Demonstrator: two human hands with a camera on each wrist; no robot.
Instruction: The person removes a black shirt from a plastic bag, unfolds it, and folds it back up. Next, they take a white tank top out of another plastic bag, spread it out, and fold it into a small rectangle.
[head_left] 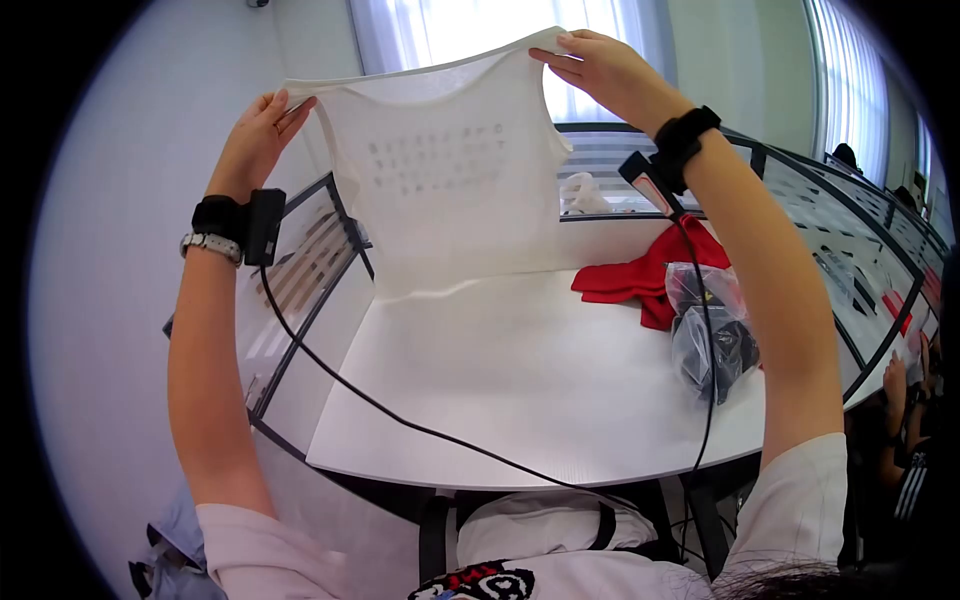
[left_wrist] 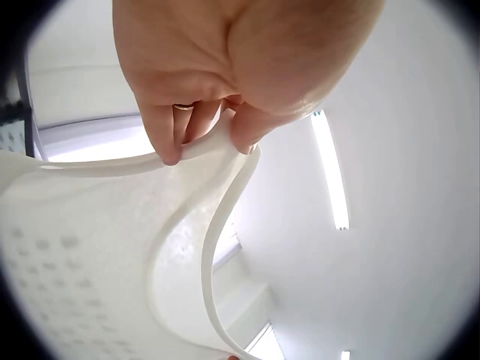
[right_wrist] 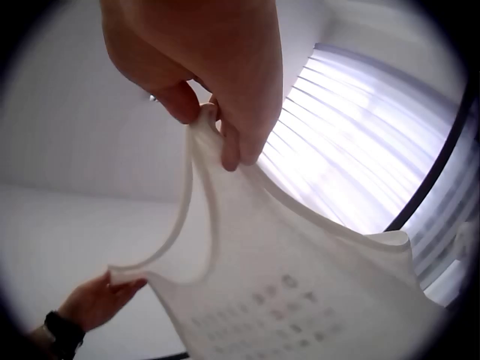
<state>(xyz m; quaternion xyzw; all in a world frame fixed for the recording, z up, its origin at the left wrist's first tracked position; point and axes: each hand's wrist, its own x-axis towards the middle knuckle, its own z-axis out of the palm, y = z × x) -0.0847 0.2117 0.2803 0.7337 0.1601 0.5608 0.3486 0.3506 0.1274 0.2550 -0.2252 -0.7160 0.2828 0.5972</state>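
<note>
A thin white sleeveless top (head_left: 450,200) hangs spread between both raised hands, its lower edge reaching the white desk; rows of faint dark lettering show on it. In the head view the left hand (head_left: 254,143) pinches one shoulder corner and the right hand (head_left: 612,75) pinches the other, higher up. In the left wrist view the left hand (left_wrist: 240,67) grips the cloth (left_wrist: 97,247) between thumb and fingertips. The right hand (right_wrist: 202,67) pinches a shoulder strap of the top (right_wrist: 262,247) in the right wrist view, with the left hand (right_wrist: 94,301) at the far corner.
On the white desk (head_left: 520,390), a red cloth (head_left: 650,275) lies at the back right beside clear plastic bags with dark contents (head_left: 715,350). Low partitions (head_left: 310,270) surround the desk. Black cables run from the wrist cameras across the front. A white bag (head_left: 582,193) stands behind the partition.
</note>
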